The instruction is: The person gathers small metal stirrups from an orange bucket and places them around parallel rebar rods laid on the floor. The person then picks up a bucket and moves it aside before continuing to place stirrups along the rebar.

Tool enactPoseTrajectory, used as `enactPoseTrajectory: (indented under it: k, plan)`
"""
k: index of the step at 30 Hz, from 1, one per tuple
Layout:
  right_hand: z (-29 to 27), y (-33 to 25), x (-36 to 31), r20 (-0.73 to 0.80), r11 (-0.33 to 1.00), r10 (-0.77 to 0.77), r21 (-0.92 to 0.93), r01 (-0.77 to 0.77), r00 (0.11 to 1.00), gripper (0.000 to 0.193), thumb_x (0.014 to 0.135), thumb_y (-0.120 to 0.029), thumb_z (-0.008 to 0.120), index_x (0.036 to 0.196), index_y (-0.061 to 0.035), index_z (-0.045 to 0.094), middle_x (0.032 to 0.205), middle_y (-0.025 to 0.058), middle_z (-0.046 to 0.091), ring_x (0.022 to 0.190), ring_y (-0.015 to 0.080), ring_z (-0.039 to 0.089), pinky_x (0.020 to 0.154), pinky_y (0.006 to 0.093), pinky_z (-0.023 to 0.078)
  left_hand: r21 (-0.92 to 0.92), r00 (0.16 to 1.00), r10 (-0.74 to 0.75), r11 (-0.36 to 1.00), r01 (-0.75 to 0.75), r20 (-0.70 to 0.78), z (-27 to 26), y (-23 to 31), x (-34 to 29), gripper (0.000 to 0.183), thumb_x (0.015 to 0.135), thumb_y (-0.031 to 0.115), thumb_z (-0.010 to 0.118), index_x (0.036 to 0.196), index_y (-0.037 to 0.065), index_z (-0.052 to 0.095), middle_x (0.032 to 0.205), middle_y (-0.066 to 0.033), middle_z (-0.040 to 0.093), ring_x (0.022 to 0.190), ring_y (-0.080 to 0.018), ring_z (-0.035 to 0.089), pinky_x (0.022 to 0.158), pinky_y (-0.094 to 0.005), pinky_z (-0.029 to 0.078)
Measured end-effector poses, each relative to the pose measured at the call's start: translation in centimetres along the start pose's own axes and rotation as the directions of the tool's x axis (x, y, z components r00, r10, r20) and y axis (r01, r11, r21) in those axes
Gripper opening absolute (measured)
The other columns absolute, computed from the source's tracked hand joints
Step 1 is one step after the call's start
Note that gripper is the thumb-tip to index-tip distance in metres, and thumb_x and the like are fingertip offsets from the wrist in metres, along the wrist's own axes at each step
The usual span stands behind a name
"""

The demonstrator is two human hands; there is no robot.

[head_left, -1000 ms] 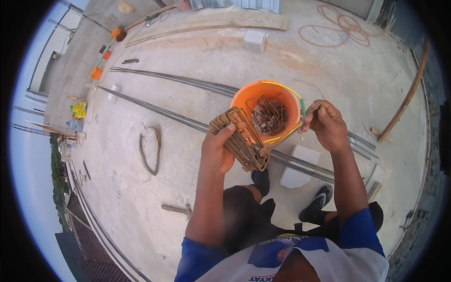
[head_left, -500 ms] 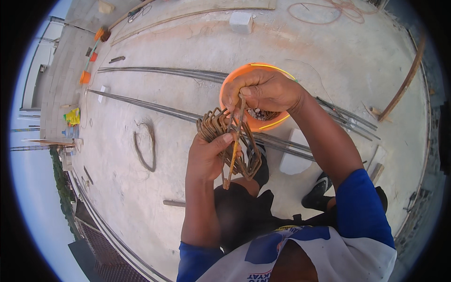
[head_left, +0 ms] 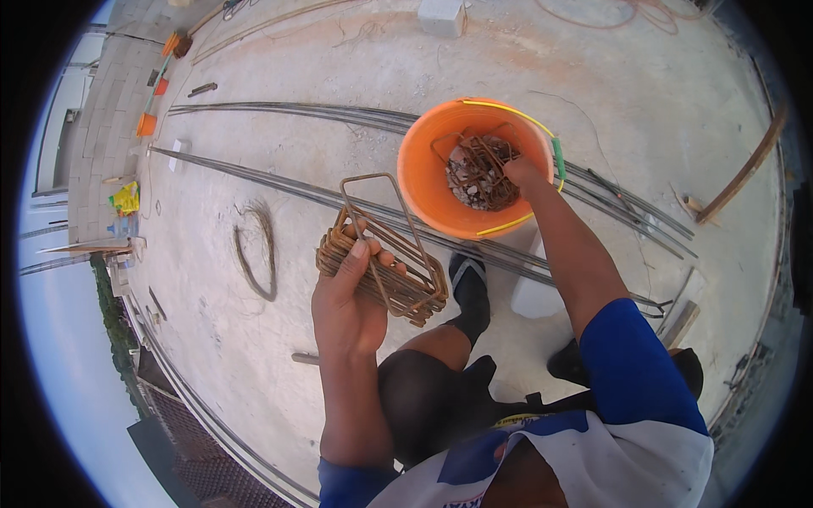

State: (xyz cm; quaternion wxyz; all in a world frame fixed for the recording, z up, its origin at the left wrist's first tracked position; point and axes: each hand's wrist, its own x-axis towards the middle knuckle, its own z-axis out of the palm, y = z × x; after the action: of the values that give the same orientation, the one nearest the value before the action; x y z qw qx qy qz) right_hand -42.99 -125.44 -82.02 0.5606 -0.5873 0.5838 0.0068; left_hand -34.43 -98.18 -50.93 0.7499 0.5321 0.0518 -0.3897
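Jutting from the left hand (head_left: 351, 305), by which they are clasped, frames (head_left: 398, 292) are held to the near left of the bucket (head_left: 419, 190). The right hand (head_left: 523, 172) is sunk inside it; whether anything is pinched cannot be told. Bare floor (head_left: 182, 279) is seen between wire (head_left: 271, 275) and left edge (head_left: 174, 377). Lettering (head_left: 466, 499) is printed on the shirt (head_left: 644, 449).

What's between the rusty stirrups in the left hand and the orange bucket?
Head view: long steel bars on the concrete floor show between the stirrups and the bucket.
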Motion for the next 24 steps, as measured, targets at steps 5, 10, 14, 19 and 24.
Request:
enactPoseTrajectory:
  k: [5,10,14,19,24]
  plan:
    - [3.2,0.1,-0.5,0.187,0.957,-0.127,-0.236,0.170,0.974,0.031,0.085,-0.007,0.049,0.111,0.0030,0.064,0.111,0.0197,0.066,0.106,0.0306,0.062,0.090,0.0415,0.048,-0.045,0.999,-0.019,0.999,0.017,-0.029,0.1,0.1,-0.6,0.025,0.092,0.008,0.061,0.117,0.004,0.055,0.093,-0.0051,0.062,0.086,-0.0178,0.060,0.079,-0.0403,0.053]
    - [2.5,2.1,-0.4,-0.016,0.919,-0.306,-0.264,0.291,0.952,0.027,0.084,-0.003,0.046,0.099,0.0044,0.068,0.105,0.0209,0.068,0.104,0.0342,0.063,0.088,0.0433,0.049,-0.088,0.999,0.005,0.996,0.000,0.052,-0.4,-0.1,-0.6,0.023,0.091,0.006,0.062,0.113,0.007,0.056,0.095,-0.0044,0.064,0.089,-0.0183,0.063,0.081,-0.0408,0.055]
    - [2.0,1.0,0.9,0.129,0.680,-0.357,-0.644,0.352,0.925,0.024,0.084,-0.003,0.049,0.088,0.0035,0.071,0.091,0.0222,0.070,0.094,0.0343,0.067,0.086,0.0420,0.052,-0.081,0.998,0.043,0.996,-0.040,0.043,-1.0,0.0,-0.2,0.025,0.091,0.004,0.062,0.114,0.008,0.056,0.099,-0.0053,0.066,0.092,-0.0198,0.066,0.080,-0.0407,0.056]
    - [1.4,-1.1,-1.9,0.328,0.543,-0.245,-0.733,0.409,0.912,0.020,0.081,-0.004,0.053,0.080,0.0029,0.071,0.086,0.0241,0.069,0.078,0.0341,0.069,0.075,0.0412,0.055,-0.085,0.998,0.054,0.995,-0.052,0.024,-0.8,0.4,-0.6,0.028,0.091,0.003,0.061,0.118,0.007,0.056,0.099,-0.0068,0.067,0.092,-0.0218,0.068,0.078,-0.0428,0.058]
    - [2.3,4.7,3.3,0.397,0.437,-0.435,-0.692,0.575,0.808,0.017,0.080,-0.006,0.054,0.086,0.0030,0.067,0.078,0.0215,0.068,0.060,0.0320,0.067,0.052,0.0444,0.053,-0.095,0.997,0.053,0.994,-0.047,0.064,-0.3,0.3,-0.5,0.027,0.091,0.001,0.059,0.118,0.005,0.056,0.100,-0.0083,0.068,0.092,-0.0237,0.068,0.079,-0.0446,0.058]
